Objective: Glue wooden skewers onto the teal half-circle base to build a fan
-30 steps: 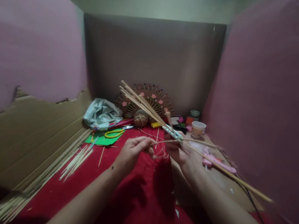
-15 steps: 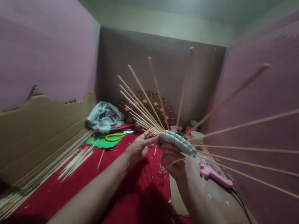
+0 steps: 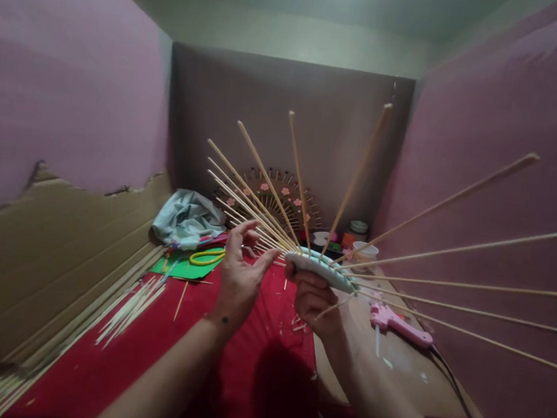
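Observation:
My right hand (image 3: pixel 317 302) grips a pale round disc (image 3: pixel 324 272) from below, its fingers curled under the rim. Many thin wooden sticks (image 3: pixel 299 171) fan out from the disc's edge to the left, up and to the right. My left hand (image 3: pixel 240 282) is raised at the disc's left side, with thumb and fingers apart. Its thumb tip comes close to the disc's left edge, and its fingertips are among or beside the left sticks. Whether they touch a stick I cannot tell.
A pink glue gun (image 3: pixel 399 325) with a cord lies on a cardboard sheet (image 3: pixel 354 379) at right. Loose sticks (image 3: pixel 133 310), green sheet (image 3: pixel 184 267), yellow-handled scissors (image 3: pixel 206 256) and crumpled cloth (image 3: pixel 189 218) lie left. Behind stands a flower-trimmed stick fan (image 3: pixel 274 198); a white cup (image 3: pixel 365 251) is near it.
My left hand has risen and opened, its fingers spreading upward by the sticks. The disc has turned a little, swinging the upper sticks rightward. My right hand still holds it.

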`<state>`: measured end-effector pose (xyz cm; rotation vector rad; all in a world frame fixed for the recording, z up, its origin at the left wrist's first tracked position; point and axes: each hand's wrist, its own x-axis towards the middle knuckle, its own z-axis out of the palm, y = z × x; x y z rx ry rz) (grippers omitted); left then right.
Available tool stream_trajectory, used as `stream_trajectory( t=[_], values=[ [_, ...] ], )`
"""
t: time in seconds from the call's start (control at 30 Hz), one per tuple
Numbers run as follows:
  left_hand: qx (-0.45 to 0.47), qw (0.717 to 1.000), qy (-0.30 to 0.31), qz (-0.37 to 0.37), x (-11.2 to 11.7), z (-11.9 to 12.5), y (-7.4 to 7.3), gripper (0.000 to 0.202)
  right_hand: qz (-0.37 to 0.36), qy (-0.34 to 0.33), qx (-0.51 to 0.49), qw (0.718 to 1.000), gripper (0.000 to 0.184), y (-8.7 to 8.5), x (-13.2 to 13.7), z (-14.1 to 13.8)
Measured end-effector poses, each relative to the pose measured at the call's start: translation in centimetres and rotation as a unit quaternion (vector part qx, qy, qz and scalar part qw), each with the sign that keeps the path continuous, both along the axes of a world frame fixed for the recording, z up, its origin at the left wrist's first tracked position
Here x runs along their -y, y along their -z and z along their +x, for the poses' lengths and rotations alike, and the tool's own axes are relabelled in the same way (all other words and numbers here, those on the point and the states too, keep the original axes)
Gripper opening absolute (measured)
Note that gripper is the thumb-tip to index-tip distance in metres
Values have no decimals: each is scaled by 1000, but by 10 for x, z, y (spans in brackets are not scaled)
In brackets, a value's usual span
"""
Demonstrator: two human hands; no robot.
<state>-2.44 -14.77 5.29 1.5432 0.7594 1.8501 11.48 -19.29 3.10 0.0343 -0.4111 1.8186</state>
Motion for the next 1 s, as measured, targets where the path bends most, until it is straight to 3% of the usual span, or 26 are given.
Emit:
stream_trajectory(
  t=[0.2, 0.3, 0.53, 0.7, 0.8, 0.87, 1.0],
  values=[
    [-96, 970, 196, -106, 16, 0, -14, 30, -35, 11, 62, 997, 25, 6, 4, -3],
    [-156, 954, 223, -128, 14, 0, -13, 16, -38, 4, 76, 996, 25, 6, 5, -2],
    [-198, 975, 88, -50, -4, -7, -28, 13, -58, -7, 205, 977, 15, 9, -4, 15],
    [-242, 970, 25, 10, -18, -17, -38, 11, 64, 81, 244, 964, 45, 5, 2, 29],
    [-287, 958, -3, 8, -21, -22, -39, 12, 98, 86, 228, 965, 41, 1, 2, 32],
    [-312, 950, -33, 3, -20, -23, -39, 13, 82, 87, 220, 968, 36, -1, 0, 32],
    [-364, 929, -67, 6, -20, -22, -40, 11, -22, 114, 241, 964, 54, 4, -8, 25]
  ],
)
